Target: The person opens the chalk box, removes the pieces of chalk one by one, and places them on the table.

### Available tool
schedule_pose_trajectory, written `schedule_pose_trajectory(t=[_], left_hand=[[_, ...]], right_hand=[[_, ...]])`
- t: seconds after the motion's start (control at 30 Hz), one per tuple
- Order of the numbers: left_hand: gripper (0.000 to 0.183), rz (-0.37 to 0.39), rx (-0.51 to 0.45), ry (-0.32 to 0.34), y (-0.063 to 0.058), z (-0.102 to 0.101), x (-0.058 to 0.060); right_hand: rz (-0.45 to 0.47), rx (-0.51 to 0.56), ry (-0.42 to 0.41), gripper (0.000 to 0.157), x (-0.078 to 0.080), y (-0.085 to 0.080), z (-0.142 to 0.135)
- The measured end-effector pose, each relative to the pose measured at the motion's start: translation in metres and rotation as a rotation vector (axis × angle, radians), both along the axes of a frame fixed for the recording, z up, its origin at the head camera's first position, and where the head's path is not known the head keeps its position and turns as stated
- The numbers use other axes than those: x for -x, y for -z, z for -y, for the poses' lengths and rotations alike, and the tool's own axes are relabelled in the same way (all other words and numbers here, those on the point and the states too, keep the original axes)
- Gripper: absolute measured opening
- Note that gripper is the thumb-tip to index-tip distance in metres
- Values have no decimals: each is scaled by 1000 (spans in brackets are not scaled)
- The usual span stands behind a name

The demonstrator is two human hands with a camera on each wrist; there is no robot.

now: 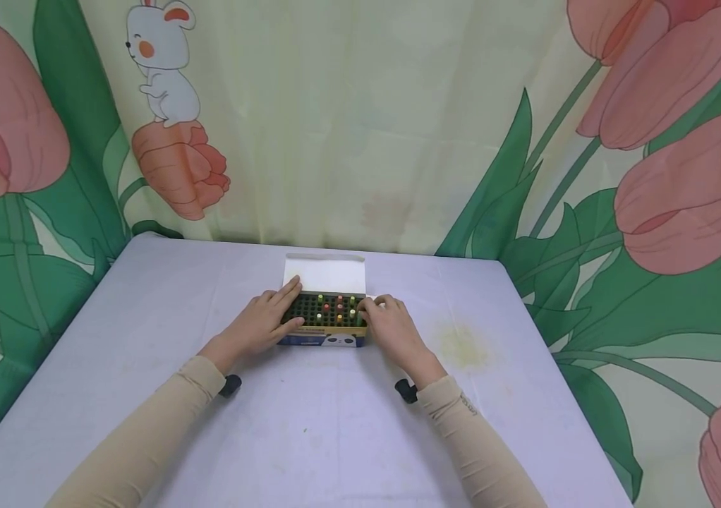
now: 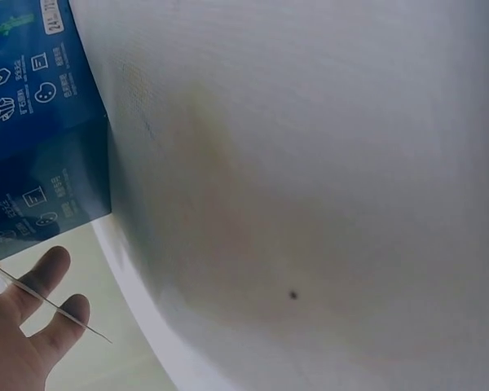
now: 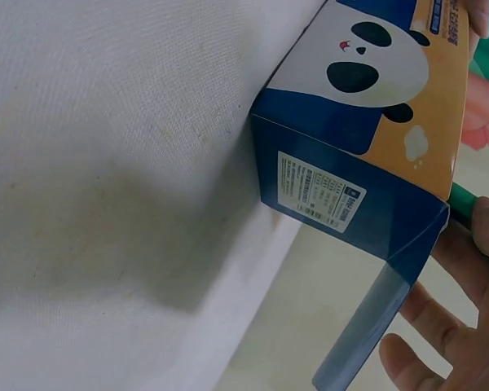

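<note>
A blue and gold cardboard box (image 1: 340, 340) with a panda on its front stands on the table, its white lid (image 1: 325, 274) folded up at the back. Inside is a black tray (image 1: 305, 308) full of holes, with several coloured sticks standing in its middle and right part. My left hand (image 1: 265, 321) rests at the box's left end, fingers stretched along it. At the right end, my right hand (image 1: 394, 330) pinches a green stick (image 3: 462, 202), like a marker or crayon, between thumb and finger at the box's top edge. Its lower end is hidden behind the box wall.
A white cloth covers the table (image 1: 310, 437), with a yellowish stain (image 1: 462, 346) right of the box. Behind hangs a curtain (image 1: 360, 127) printed with tulips and a white mouse. Black wrist cameras sit under both forearms. A blue side flap (image 3: 367, 322) sticks out from the box's right end.
</note>
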State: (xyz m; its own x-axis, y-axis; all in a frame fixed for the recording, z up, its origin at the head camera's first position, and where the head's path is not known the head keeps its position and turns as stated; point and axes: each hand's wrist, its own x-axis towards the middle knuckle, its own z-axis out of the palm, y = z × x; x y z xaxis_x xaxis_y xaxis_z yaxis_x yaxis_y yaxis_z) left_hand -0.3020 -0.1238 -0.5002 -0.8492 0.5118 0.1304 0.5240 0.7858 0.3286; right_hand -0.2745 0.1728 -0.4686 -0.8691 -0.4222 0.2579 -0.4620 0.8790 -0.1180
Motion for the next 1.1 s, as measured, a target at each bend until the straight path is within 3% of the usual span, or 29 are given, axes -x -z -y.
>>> schedule_pose_trajectory(t=[0.43,0.83,1.1], left_hand=[[78,-23,-28,14,1,0,-1],[78,-13,-36,20,0,0,-1],[77,-12,-41,19,-1,1,-3]], right_hand=[[26,14,38,27,3,-1,1],[112,123,120,27,6,1,3],[125,137,135,27,4,-4,6]])
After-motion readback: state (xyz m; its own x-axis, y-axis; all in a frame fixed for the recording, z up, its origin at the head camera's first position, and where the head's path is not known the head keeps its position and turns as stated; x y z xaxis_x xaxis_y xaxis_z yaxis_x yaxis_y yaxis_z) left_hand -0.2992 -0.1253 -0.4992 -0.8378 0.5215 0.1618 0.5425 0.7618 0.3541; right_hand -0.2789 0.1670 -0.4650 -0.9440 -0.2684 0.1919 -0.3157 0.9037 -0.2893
